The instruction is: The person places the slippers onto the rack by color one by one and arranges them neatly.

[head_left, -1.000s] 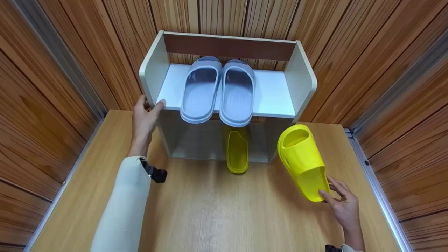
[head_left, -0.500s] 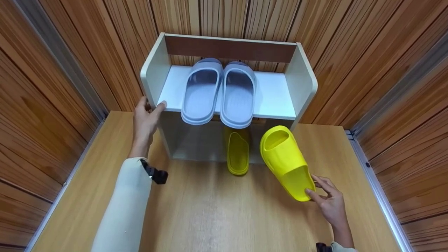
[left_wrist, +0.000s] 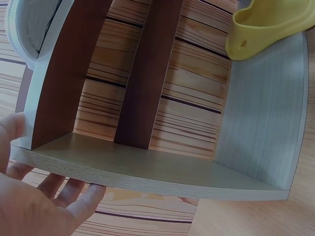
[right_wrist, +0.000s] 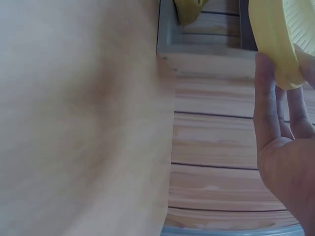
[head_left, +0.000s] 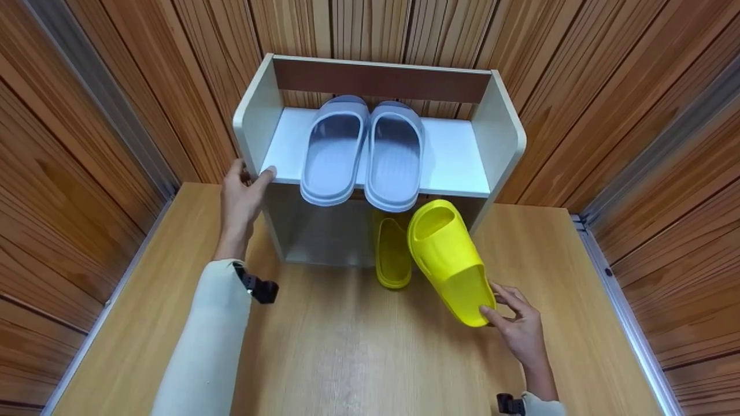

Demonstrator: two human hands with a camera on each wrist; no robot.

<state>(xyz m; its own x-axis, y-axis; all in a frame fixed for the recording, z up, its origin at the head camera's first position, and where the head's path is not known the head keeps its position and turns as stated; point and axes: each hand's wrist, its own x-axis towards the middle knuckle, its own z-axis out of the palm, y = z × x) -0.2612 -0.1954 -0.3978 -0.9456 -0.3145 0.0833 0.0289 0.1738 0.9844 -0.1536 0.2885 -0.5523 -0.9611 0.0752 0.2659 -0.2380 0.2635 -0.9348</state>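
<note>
My left hand (head_left: 238, 202) grips the left side of a small white shoe rack (head_left: 500, 132), thumb on the upper shelf's front edge, fingers against the outer side panel (left_wrist: 162, 181). At its heel end, my right hand (head_left: 519, 330) pinches a yellow slide slipper (head_left: 452, 254), thumb on top. This slipper is tilted in the air before the rack's lower right opening, toe toward the rack. A second yellow slipper (head_left: 394, 267) sits on the lower shelf, its heel jutting out in front. Two pale grey-blue slippers (head_left: 330, 159) stand side by side on the upper shelf.
The rack stands on a light wood floor (head_left: 347, 346) against a wood-panelled wall (head_left: 370, 26). Panelled walls also rise at the left and right, with metal trim (head_left: 627, 309) along their base. A brown crossbar (left_wrist: 147, 73) spans the rack's back.
My right hand has carried the yellow slipper leftward, from right of the rack to its lower right opening, close beside the other yellow slipper. My left hand stays on the rack.
</note>
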